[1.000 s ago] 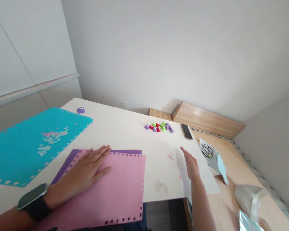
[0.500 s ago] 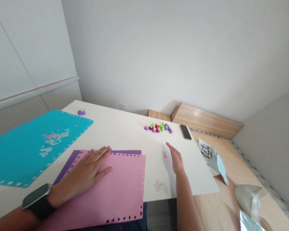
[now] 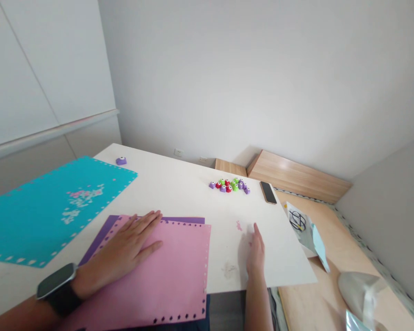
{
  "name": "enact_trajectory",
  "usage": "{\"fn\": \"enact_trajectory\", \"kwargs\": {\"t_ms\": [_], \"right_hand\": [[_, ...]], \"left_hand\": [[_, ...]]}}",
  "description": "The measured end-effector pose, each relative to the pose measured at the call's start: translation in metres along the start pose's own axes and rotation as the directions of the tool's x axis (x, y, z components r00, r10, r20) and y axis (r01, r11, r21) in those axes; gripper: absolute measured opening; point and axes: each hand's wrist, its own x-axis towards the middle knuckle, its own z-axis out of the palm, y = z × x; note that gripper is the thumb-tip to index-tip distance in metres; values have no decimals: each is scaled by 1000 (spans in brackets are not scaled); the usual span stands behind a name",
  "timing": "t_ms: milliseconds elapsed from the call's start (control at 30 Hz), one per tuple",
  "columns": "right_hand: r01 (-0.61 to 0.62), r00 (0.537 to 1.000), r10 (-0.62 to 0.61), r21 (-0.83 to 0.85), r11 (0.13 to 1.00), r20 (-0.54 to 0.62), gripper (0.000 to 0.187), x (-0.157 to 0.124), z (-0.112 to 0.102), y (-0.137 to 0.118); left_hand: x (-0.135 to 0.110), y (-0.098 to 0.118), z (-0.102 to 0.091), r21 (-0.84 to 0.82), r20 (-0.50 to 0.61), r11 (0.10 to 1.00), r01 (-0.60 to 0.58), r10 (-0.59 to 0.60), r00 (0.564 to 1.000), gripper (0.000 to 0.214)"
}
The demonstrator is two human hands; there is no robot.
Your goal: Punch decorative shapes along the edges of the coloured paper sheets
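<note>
My left hand point(image 3: 124, 253) lies flat and open on a pink foam sheet point(image 3: 172, 276) with punched edges; a purple sheet point(image 3: 103, 232) shows beneath it. A dark smartwatch point(image 3: 57, 285) is on that wrist. My right hand point(image 3: 255, 250) stands on its edge on the white table point(image 3: 179, 193), fingers straight and together, holding nothing, to the right of the pink sheet. A few small pink scraps point(image 3: 239, 225) lie just ahead of its fingertips.
A teal foam sheet point(image 3: 37, 207) with punched scraps lies at the left. A purple punch point(image 3: 121, 160) sits at the far left. Several small coloured punches point(image 3: 229, 185) and a phone point(image 3: 268, 192) lie at the far right. A packet point(image 3: 305, 230) hangs off the right edge.
My right hand swept left across the table, then drew back toward me along the table. My left hand stayed on the pink sheet.
</note>
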Motion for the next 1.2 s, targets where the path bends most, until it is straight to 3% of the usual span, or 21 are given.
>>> {"fn": "enact_trajectory", "kwargs": {"t_ms": [100, 167, 400, 533, 667, 833, 967, 1067, 1133, 1200], "right_hand": [[67, 993, -67, 6, 998, 101, 69, 27, 42, -17], [92, 985, -93, 13, 996, 143, 67, 40, 52, -22], [120, 979, -120, 6, 993, 163, 68, 73, 10, -20], [122, 957, -114, -16, 992, 265, 60, 73, 27, -19], [160, 914, -143, -13, 987, 379, 52, 54, 48, -25], [182, 879, -163, 0, 983, 448, 52, 40, 22, -41], [189, 912, -179, 8, 982, 368, 57, 44, 6, -35], [197, 910, -180, -7, 980, 372, 61, 42, 11, -22], [194, 895, -173, -9, 981, 411, 60, 39, 12, -17], [169, 891, -149, -9, 986, 430, 60, 37, 6, -16]], "left_hand": [[1, 1, -4, 4, 3, 1000, -3, 3, 1000, 79], [1, 2, -4, 4, 12, 1000, -8, 8, 1000, 79], [0, 1, -2, 8, 23, 1000, -5, 5, 1000, 80], [0, 2, -4, 12, 23, 1000, -9, 8, 1000, 80], [1, 2, -7, 4, 23, 1000, -8, 8, 1000, 79], [11, 3, -9, -20, 16, 1000, 1, -1, 1000, 77], [25, 2, -20, -47, 1, 999, -19, 19, 1000, 72], [30, -17, -46, -6, -41, 998, 55, -56, 998, 71], [23, -46, -71, 43, -116, 981, 191, -185, 976, 72], [6, -84, -95, 81, -211, 940, 331, -309, 928, 75]]}}
